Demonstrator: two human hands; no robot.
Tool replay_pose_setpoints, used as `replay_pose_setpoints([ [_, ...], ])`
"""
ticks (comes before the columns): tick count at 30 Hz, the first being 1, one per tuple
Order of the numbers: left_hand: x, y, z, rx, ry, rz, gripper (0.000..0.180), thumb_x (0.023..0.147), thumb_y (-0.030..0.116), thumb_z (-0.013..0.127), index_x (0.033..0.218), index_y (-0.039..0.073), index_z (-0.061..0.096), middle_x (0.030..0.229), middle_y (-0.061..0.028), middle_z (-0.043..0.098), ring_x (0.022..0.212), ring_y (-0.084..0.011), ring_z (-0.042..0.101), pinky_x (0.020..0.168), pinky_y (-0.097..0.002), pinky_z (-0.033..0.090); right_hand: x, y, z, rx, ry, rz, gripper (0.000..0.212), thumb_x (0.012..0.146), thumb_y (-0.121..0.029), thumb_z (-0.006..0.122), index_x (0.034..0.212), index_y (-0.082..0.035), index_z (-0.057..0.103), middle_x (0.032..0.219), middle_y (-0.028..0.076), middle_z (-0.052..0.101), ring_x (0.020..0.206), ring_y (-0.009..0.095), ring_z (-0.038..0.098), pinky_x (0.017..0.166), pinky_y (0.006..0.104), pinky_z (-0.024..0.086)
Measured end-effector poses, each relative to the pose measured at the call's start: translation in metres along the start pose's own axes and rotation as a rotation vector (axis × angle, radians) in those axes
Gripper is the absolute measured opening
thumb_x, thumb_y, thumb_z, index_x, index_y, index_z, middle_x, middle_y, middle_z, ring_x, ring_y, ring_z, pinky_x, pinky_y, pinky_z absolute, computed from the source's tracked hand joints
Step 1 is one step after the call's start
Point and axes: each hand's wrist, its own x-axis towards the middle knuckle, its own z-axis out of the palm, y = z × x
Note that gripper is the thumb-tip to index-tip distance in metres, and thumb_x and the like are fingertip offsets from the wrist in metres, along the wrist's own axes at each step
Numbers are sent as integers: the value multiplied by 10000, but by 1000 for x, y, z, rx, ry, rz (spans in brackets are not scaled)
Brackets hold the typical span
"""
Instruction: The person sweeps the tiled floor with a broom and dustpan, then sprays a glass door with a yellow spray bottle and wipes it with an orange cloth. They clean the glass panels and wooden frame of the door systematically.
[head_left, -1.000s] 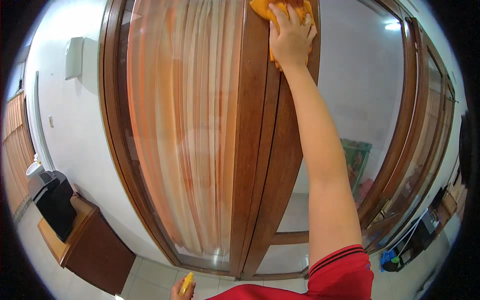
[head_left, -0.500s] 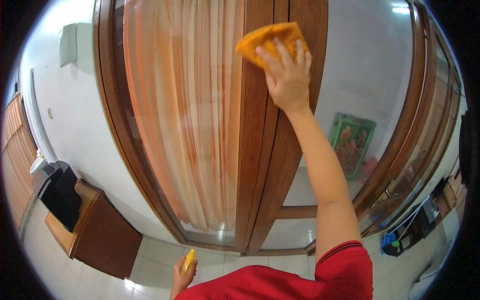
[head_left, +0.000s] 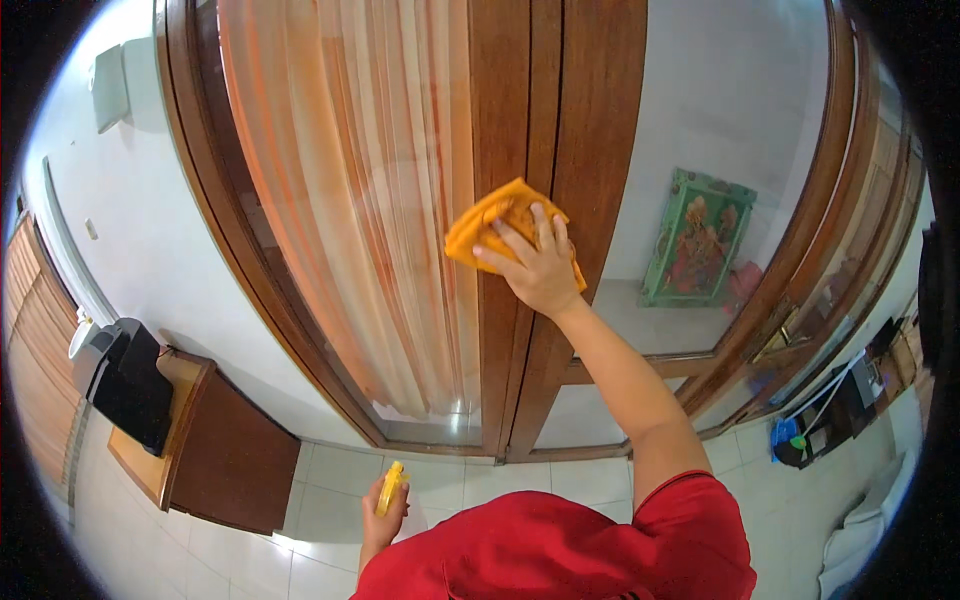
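Note:
My right hand (head_left: pixel 540 268) presses an orange cloth (head_left: pixel 492 228) flat against the brown wooden frame (head_left: pixel 545 110) between two glass door panels, about mid-height. Its fingers are spread over the cloth. My left hand (head_left: pixel 385 505) hangs low by my side, closed around a small yellow bottle (head_left: pixel 389 487). My red sleeve and shirt fill the bottom of the view. Behind the left glass panel hangs a sheer orange-striped curtain (head_left: pixel 350 190).
A dark wooden cabinet (head_left: pixel 205 440) with a black device (head_left: pixel 125 385) on top stands at the left wall. A green framed picture (head_left: pixel 697 238) leans behind the right glass. Light floor tiles lie below. Cleaning items (head_left: pixel 800 435) sit at the right.
My right hand has slid the orange cloth down the wooden frame from the top to mid-height. My left hand with the yellow bottle has stayed low.

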Motion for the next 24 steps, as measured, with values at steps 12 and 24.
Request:
replay_pose_setpoints([
  [12, 1, 9, -10, 27, 52, 30, 346, 891, 209, 650, 1148, -14, 590, 694, -10, 589, 552, -69, 543, 492, -221, 454, 33, 21, -26, -82, 136, 305, 505, 795, -150, 630, 1247, -366, 569, 1367, 35, 476, 1306, 466, 320, 1007, 642, 264],
  [24, 6, 9, -7, 7, 21, 15, 340, 893, 203, 649, 1149, -14, 591, 698, -5, 588, 548, -68, 532, 482, -219, 436, -160, -36, 9, 59, -371, 21, 428, 859, -152, 555, 1220, -379, 589, 1319, -49, 511, 1354, 363, 283, 1080, 562, 236],
])
